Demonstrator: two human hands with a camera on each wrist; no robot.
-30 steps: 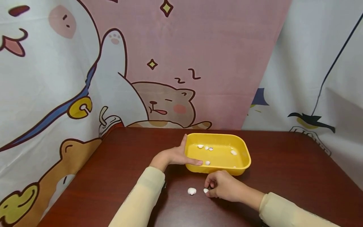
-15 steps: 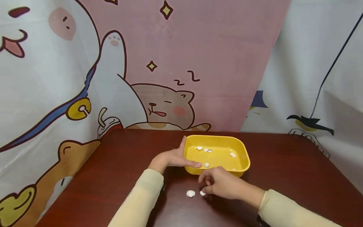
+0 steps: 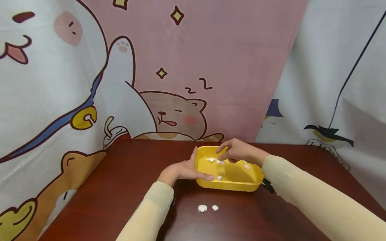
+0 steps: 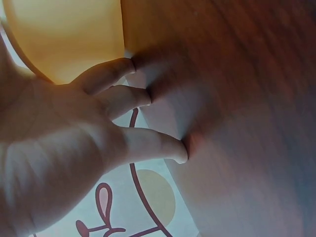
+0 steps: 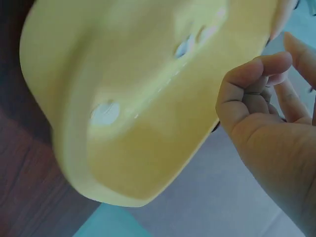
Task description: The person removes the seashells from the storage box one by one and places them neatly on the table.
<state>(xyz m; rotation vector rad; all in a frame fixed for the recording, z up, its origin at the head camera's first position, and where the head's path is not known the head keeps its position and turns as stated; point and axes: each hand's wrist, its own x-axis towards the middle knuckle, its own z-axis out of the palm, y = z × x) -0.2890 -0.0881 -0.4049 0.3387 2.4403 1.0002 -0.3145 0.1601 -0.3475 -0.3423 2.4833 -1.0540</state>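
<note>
A yellow plastic basin [image 3: 229, 186] stands on the table with several small white seashells inside. My left hand [image 3: 184, 170] rests against its left end, thumb along the near rim and other fingers straight. In the left wrist view, fingertips [image 4: 180, 153] of that hand touch the table. My right hand [image 3: 238, 150] is over the basin's back part, thumb and index finger apart beside a shell [image 3: 218, 161]. The right wrist view shows its other fingers curled with nothing visible in them. In front of the basin lie a larger scallop-like seashell [image 3: 202, 208] and a smaller seashell [image 3: 215, 208].
A dark reddish-brown table [image 3: 135, 187] carries everything. Behind it hangs a cloth [image 3: 241, 67] printed with cartoon animals, and it also covers the left side. More shells lie in the basin, such as one on the right [image 3: 247, 167] and one near the front [image 3: 219, 178].
My right hand has let go of the small shell beside the larger one and moved up and over into the basin. The left hand has stayed at the basin's left end.
</note>
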